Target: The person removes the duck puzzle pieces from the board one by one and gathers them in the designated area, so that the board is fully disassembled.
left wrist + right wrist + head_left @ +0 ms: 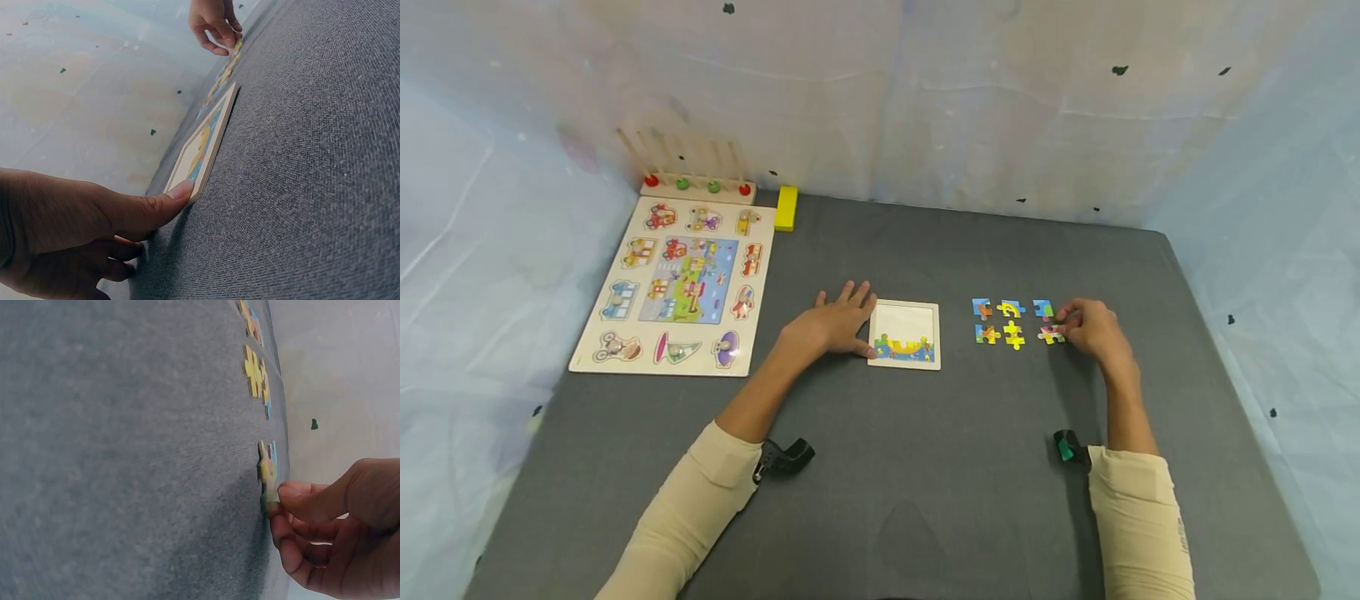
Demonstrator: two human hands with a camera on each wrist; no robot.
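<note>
My left hand (835, 323) lies spread at the left side of a small wooden puzzle tray (907, 305). Its thumb presses on the tray's near left corner, and the other fingers are straight. Puzzle pieces with a yellow and blue picture (904, 349) fill the tray's lower part; its upper part is bare wood. To the right, my right hand (1092, 327) pinches a puzzle piece (269, 485) between thumb and fingers, at the table surface. A blue and green piece (1042, 308) lies just beyond it. Further left are yellow pieces (1013, 335) and brown-and-blue pieces (982, 308).
A large wooden picture board (602, 308) with vehicle and toy shapes lies on the left. Behind it stands a pegged rack (700, 188) with red and green beads. A yellow block (786, 208) sits beside them. Pale sheeting (925, 108) hangs behind the grey table (910, 467).
</note>
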